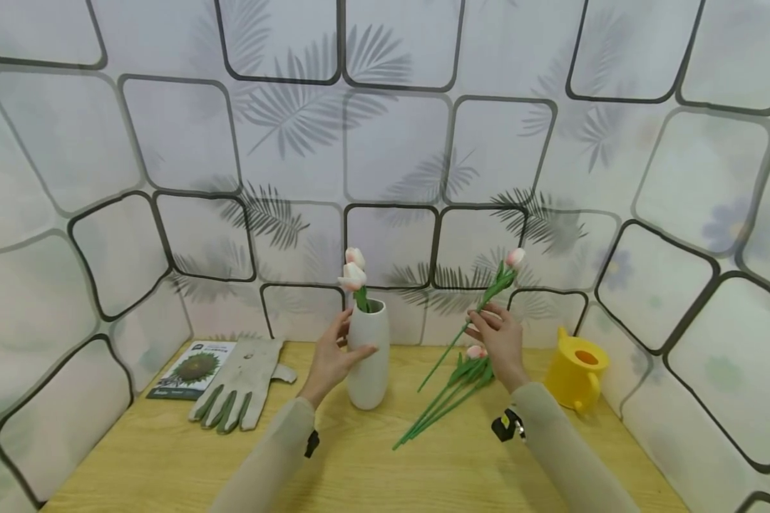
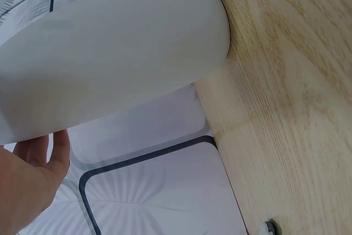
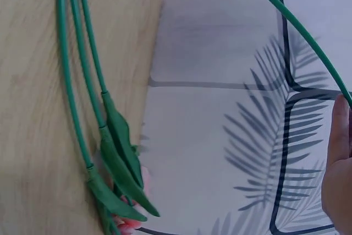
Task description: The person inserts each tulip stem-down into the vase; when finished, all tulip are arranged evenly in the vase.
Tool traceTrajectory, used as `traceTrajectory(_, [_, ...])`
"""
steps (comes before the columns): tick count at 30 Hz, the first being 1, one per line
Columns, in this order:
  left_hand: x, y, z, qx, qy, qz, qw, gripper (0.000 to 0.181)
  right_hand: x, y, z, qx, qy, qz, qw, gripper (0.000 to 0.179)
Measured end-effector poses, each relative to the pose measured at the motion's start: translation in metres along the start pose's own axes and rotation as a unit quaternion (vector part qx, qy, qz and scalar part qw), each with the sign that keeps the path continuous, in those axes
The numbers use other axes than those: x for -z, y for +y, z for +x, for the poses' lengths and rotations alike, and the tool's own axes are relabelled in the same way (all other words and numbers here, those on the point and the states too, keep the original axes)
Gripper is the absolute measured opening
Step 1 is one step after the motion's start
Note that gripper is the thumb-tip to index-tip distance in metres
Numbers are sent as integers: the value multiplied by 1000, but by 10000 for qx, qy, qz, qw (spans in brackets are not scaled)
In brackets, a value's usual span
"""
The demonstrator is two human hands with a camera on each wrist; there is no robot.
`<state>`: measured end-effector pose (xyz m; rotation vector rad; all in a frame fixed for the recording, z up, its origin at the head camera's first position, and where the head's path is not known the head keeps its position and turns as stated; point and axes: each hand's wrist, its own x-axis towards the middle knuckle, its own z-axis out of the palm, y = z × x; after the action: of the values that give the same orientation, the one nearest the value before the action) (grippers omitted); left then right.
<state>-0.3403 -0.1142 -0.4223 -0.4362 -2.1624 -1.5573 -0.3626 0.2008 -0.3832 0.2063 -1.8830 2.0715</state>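
A white vase (image 1: 368, 360) stands upright on the table, with pale pink tulips (image 1: 353, 275) rising out of its mouth. My left hand (image 1: 335, 360) grips the vase from its left side, thumb across the front and fingers behind. In the left wrist view, fingertips (image 2: 60, 149) meet the wall of the vase (image 2: 121, 53). My right hand (image 1: 502, 342) pinches the green stem of a single tulip (image 1: 502, 278), held tilted above the table with its bloom up and right. Below it several tulips (image 1: 445, 402) lie together on the table, also visible as green stems (image 3: 71, 81) in the right wrist view.
A yellow watering can (image 1: 577, 370) stands at the right, beyond my right forearm. On the left lie a grey-green gardening glove (image 1: 247, 377) and a seed packet (image 1: 195, 367) with a sunflower picture. A patterned wall covering (image 1: 398, 157) borders the wooden table (image 1: 385, 484).
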Motion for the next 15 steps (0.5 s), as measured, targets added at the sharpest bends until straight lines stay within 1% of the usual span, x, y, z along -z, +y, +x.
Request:
traceTrajectory(4, [1,1,0,89,2,47,9999,81,-9,-11,5,96,-67,289,9995,37])
traceTrajectory(7, [1,1,0,135,6,61,9999,81,-16,-18,8,177,-99,482,9986,34])
traceTrajectory(11, [1,0,1,157,8,57,9999,82,-24,-26,10,52,-60,807,9967,36])
traceTrajectory(15, [0,-1,1,210,-11,-1,9998,82,-32,-32,11,-121,-41,1205,9926,30])
